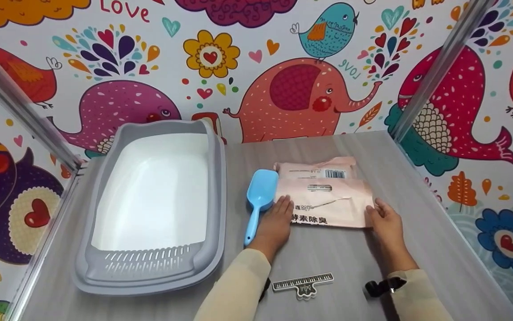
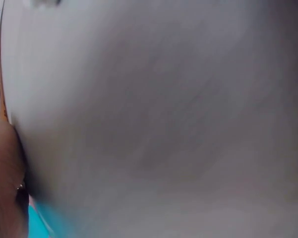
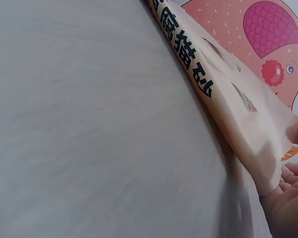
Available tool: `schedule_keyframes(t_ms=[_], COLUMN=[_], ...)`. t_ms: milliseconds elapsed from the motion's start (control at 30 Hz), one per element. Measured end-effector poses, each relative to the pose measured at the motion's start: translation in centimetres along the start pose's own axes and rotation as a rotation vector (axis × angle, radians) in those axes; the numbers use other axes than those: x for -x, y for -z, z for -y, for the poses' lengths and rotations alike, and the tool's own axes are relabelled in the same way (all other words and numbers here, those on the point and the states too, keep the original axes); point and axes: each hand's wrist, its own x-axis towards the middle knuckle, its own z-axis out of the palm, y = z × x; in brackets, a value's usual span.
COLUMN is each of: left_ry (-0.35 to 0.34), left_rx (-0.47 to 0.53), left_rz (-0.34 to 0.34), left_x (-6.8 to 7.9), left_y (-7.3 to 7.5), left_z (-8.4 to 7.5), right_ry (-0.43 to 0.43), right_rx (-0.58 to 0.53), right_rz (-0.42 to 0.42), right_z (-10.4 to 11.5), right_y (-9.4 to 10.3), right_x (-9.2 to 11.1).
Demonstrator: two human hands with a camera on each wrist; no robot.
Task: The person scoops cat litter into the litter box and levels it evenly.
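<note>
A pink cat litter bag (image 1: 323, 205) with black lettering lies on the table, its upper part folded over and a handle slot showing. My left hand (image 1: 276, 225) rests on the bag's left edge, fingers stretched out. At the opposite side, my right hand (image 1: 385, 223) pinches the bag's right edge between thumb and fingers. The right wrist view shows that edge of the bag (image 3: 258, 153) bent up at the right hand (image 3: 290, 198). Just left of my left hand lies a blue litter scoop (image 1: 263, 191), bowl pointing away. In the left wrist view only part of the left hand (image 2: 5, 173) shows.
A grey litter box (image 1: 218, 214) with a white inside and a slotted front ledge stands on the left of the table. Near the front lies a clip with a piano-key pattern (image 1: 303, 283). A patterned wall (image 1: 247, 26) and metal posts (image 1: 443, 62) border the table (image 1: 327, 249).
</note>
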Motion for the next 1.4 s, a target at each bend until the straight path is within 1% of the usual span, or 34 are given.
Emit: schedule_keyframes(t_ms=[167,267,400,500,667,867,1033,1400], left_ry=[-0.001,-0.004,-0.009,-0.016,-0.031,-0.013,-0.014,-0.010], left_rx=[0.002,-0.005,-0.016,-0.033,-0.050,-0.054,-0.074,-0.112], left_rz=[0.008,0.014,0.027,0.016,-0.020,0.006,0.008,-0.008], left_x=[0.0,0.0,0.0,-0.1,-0.2,-0.1,0.0,0.2], left_y=[0.0,0.2,0.3,0.2,-0.1,0.0,-0.1,0.1], left_z=[0.0,0.0,0.0,0.0,0.1,0.0,0.0,0.0], right_ry=[0.015,-0.007,-0.051,-0.056,-0.049,-0.043,-0.034,-0.010], right_rx=[-0.023,-0.034,-0.025,-0.049,-0.127,-0.110,-0.112,-0.191], right_rz=[-0.041,-0.030,0.006,0.019,0.024,0.021,0.015,0.021], right_z=[-0.7,-1.1,-1.5,-1.6,-1.8,-2.3,-2.6,-3.0], right_y=[-0.2,-0.3,-0.2,-0.1,0.1,0.0,0.0,0.0], right_x=[-0.3,-0.5,-0.6,-0.6,-0.7,-0.7,-0.8,-0.7])
